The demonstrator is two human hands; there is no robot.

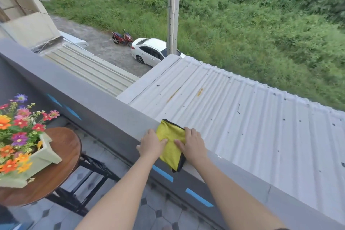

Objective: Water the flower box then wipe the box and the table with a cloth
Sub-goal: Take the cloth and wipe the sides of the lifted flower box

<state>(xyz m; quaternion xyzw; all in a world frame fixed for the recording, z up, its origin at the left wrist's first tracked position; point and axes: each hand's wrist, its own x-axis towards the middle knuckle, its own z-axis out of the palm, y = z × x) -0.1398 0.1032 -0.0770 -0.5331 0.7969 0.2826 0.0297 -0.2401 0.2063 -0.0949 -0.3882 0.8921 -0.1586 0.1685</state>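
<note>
My left hand [151, 144] and right hand [193, 144] lie flat, unclenched, on the yellow cloth [170, 144] between them; its middle shows, both edges hidden under my palms

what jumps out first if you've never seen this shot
A yellow cloth lies folded on top of the grey balcony wall, with the left hand and right hand pressed on its two sides. At far left, a flower box full of bright flowers sits on a round wooden table.
</note>
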